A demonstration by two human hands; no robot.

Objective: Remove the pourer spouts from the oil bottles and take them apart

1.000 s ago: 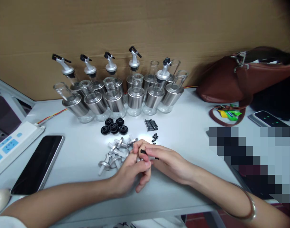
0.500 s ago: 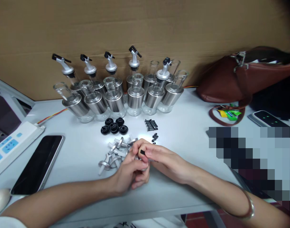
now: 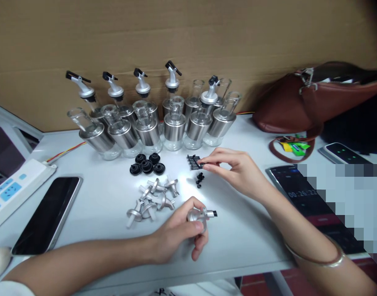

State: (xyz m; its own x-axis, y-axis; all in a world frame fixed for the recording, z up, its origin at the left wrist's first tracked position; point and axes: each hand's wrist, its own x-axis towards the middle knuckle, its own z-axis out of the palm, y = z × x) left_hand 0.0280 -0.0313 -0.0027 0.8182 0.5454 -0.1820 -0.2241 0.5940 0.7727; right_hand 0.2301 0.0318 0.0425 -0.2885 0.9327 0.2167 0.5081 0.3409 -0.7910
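Note:
My left hand (image 3: 183, 230) is closed around a silver pourer spout (image 3: 196, 218), whose narrow tube points right and ends in a black tip (image 3: 214, 213). Farther back, my right hand (image 3: 234, 168) pinches at a black lever at the right side of the small pile of black levers (image 3: 193, 162); its fingertips partly cover the piece. Just in front of that pile lie several small black caps (image 3: 200, 177). Loose silver pourer spouts (image 3: 149, 209) are heaped to the left of my left hand. Behind them sit several black ribbed stoppers (image 3: 147, 166).
Glass bottles with steel sleeves (image 3: 148, 131) stand in two rows along the cardboard (image 3: 145, 33), some topped with pourers. A phone (image 3: 48, 216) and a power strip (image 3: 9, 193) lie left. On the right are a brown bag (image 3: 283, 102) and a phone showing a timer (image 3: 287, 187).
My hands were together and have parted. The right one moved back to the black levers. The left still holds the pourer spout, now in plain sight with a black tip on its tube.

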